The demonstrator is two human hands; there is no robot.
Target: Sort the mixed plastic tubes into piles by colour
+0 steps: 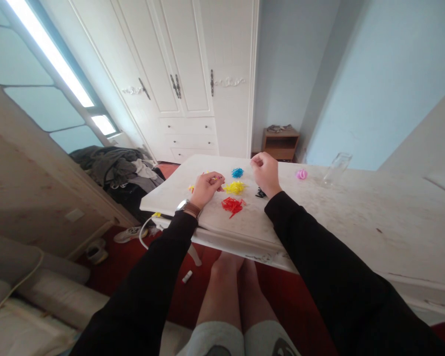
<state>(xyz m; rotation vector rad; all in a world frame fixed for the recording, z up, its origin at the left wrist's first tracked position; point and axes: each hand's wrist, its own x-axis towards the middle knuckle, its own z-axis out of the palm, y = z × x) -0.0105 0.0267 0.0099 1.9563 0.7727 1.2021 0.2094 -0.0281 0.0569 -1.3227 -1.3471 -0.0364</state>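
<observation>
The left hand [206,189], wearing a silver-cased wristwatch with a brown strap [189,207], is over the near left part of a long, scuffed, whitish table [330,222]. Its fingers are curled and its thumb and forefinger come close together in a narrow pinch; tiny dark and coloured specks show at the fingertips, but I cannot tell just what is gripped. The fingertips are just beside a loose pile of small bright-yellow pieces [236,187], which lies on the table between a compact pile of small blue pieces [238,172] on its far side and a wider pile of small, thin red pieces [233,206] on its near side. A few small yellow and reddish bits [191,188] lie to the left of the left hand. The right hand [266,174] is bent into a loose, nearly closed curl to the right of the blue pile, and whether it holds anything I cannot tell. A small cluster of black pieces [260,192] lies near its wrist, partly covered by it. Further right on the table are a small, roundish pink object [301,174] and, beyond it, a clear glass vessel [337,169] that appears tilted.
</observation>
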